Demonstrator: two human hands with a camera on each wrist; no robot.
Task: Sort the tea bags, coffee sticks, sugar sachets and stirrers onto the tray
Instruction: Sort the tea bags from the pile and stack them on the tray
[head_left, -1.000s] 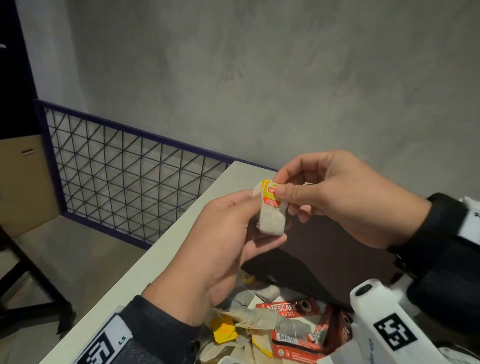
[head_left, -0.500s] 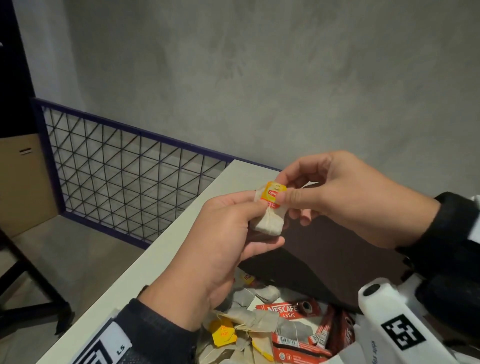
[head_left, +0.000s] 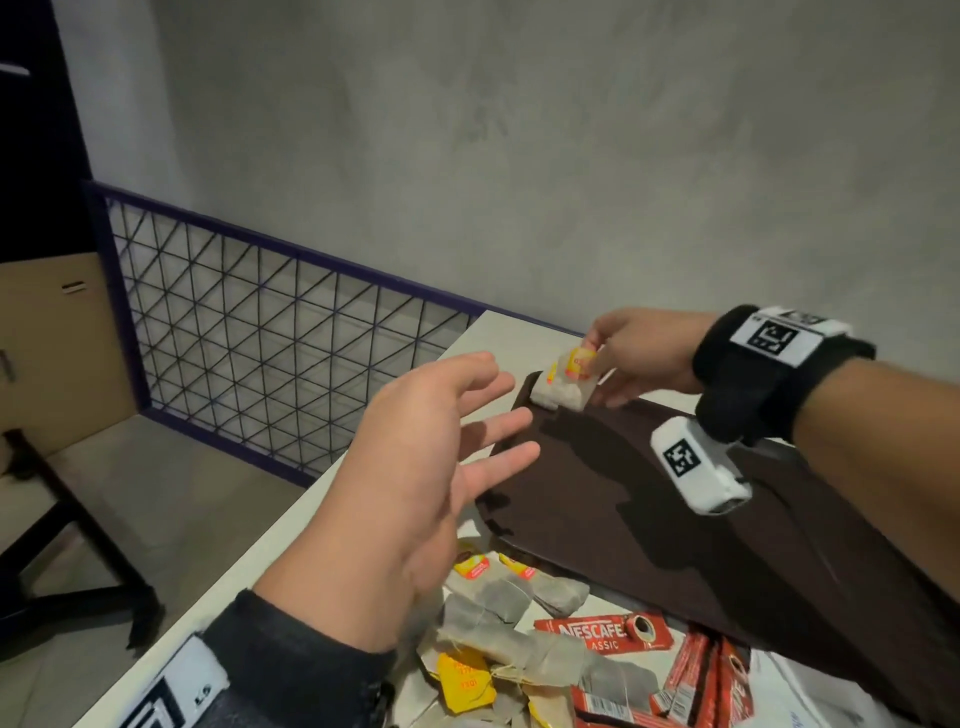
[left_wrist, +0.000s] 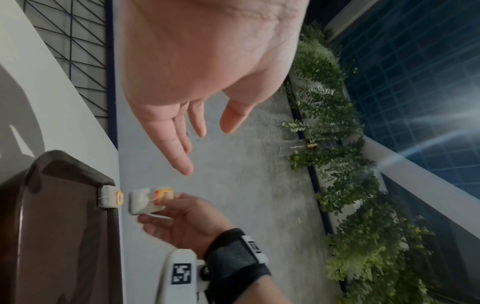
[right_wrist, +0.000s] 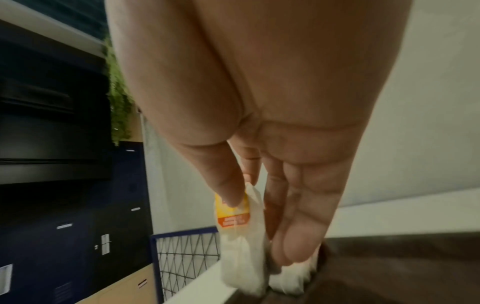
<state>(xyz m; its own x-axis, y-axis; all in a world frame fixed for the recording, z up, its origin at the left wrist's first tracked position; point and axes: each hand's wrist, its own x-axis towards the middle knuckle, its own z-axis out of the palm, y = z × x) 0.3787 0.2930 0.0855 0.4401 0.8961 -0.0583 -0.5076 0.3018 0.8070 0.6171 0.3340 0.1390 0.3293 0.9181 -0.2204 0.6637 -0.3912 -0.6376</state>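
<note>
My right hand (head_left: 597, 371) pinches a folded tea bag (head_left: 574, 371) with a yellow tag just above the far left corner of the dark brown tray (head_left: 675, 519). A second tea bag (head_left: 545, 397) lies in that corner, right beside the held one. In the right wrist view the thumb and fingers (right_wrist: 291, 236) clamp the tea bag (right_wrist: 239, 230) over the tray (right_wrist: 402, 271). My left hand (head_left: 506, 410) hovers open and empty, fingers spread, above the tray's near left edge. The left wrist view shows the left hand (left_wrist: 207, 148), the held tea bag (left_wrist: 145, 201) and the lying one (left_wrist: 107, 198).
A loose pile of tea bags (head_left: 498, 613) and red Nescafe coffee sticks (head_left: 602, 634) lies on the white table (head_left: 363, 499) in front of the tray. A purple wire-grid railing (head_left: 270, 343) runs past the table's left edge. A grey wall stands behind.
Both hands held the tea bag close in front of me. The left hand has let go and opened; the right hand has carried the tea bag out to the tray's far left corner.
</note>
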